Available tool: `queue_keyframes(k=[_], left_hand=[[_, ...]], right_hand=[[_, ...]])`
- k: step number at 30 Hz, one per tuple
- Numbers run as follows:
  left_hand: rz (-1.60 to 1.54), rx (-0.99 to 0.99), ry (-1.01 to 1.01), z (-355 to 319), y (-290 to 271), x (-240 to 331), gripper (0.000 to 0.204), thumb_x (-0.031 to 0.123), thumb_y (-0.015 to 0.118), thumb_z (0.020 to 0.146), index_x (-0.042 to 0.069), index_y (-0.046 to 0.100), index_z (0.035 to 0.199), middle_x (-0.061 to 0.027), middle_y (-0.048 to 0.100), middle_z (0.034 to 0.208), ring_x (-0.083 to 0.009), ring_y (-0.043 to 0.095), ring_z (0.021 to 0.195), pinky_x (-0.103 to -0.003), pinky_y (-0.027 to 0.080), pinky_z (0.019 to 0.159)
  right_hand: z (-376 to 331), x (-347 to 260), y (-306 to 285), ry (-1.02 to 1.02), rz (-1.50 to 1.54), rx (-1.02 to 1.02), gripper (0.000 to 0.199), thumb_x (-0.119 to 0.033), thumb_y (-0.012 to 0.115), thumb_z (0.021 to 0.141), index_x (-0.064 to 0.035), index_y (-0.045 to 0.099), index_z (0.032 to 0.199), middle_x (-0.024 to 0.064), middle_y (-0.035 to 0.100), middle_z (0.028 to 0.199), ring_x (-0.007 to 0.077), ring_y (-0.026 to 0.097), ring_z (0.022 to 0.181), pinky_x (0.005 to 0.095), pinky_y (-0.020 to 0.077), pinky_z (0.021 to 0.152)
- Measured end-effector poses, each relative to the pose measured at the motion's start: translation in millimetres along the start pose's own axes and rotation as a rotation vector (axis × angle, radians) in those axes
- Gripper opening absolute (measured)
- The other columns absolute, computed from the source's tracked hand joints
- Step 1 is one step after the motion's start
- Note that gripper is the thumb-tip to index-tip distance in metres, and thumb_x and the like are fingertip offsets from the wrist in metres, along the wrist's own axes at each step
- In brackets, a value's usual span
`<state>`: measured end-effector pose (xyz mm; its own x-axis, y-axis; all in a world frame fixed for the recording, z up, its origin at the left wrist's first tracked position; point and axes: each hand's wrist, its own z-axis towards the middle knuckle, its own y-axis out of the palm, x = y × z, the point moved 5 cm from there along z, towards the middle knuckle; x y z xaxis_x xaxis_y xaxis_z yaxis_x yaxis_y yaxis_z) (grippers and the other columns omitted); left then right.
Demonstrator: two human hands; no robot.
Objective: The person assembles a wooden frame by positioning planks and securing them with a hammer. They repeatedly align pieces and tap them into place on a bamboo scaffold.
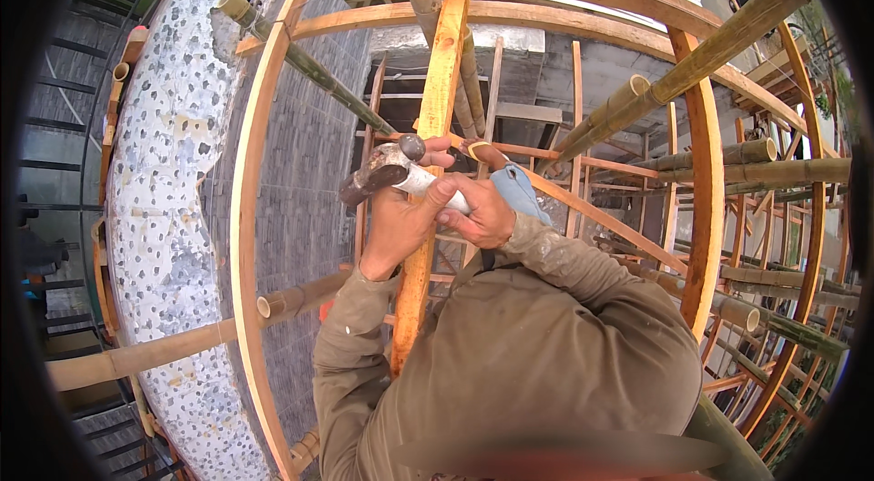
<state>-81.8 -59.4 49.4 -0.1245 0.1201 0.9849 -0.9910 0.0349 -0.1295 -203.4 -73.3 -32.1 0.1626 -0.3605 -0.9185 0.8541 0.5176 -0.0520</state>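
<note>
Left hand (393, 224) fingers gripping hammer (378, 170), right hand (481, 212) fingers closed on white roll (428, 181), against upright wooden batten (428, 162)

Left hand (393, 224) raised, fingers curled shut, right hand (481, 212) just beside it, clenched, both forearms bent upward, olive sleeves.

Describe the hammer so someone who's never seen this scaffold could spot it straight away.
Find the upright orange-brown timber plank running down the middle of the bamboo scaffold. Where both hands meet on it, the left hand grips a hammer with a dark metal head. It is the only metal tool among wood and bamboo poles.
</note>
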Motion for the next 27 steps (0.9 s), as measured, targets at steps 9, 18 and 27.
queue_keyframes(k=[9,18,27], left_hand=[[0.004,-0.014,0.037,-20,-12,-5,0.049,0.035,0.073,0.093,-0.003,0.058,0.12,-0.0185,0.062,0.127,-0.0288,0.055,0.127,-0.044,0.043,0.107],[0.138,0.054,0.244,-29,-8,11,0.035,0.035,0.052,0.105,0.004,0.059,0.09,-0.014,0.07,0.107,-0.0331,0.062,0.117,-0.055,0.037,0.112],[0.172,-0.001,0.348,-39,-10,22,0.029,0.034,0.054,0.104,0.006,0.062,0.1,-0.0099,0.071,0.106,-0.0305,0.063,0.117,-0.053,0.035,0.113]], right_hand=[[-3,-5,6,0.08,-0.104,-0.127,0.033,-0.029,0.076,0.089,-0.0039,0.059,0.101,0.0155,0.069,0.075,0.0356,0.07,0.068,0.0413,0.0533,0.059],[7,-16,16,-0.148,-0.271,-0.225,0.039,-0.027,0.081,0.08,-0.0064,0.064,0.108,0.0161,0.069,0.097,0.0382,0.068,0.089,0.0458,0.0535,0.075],[14,-23,24,-0.051,-0.105,-0.294,0.048,-0.026,0.08,0.08,-0.0066,0.063,0.121,0.0158,0.067,0.113,0.0392,0.063,0.105,0.0471,0.0505,0.089]])
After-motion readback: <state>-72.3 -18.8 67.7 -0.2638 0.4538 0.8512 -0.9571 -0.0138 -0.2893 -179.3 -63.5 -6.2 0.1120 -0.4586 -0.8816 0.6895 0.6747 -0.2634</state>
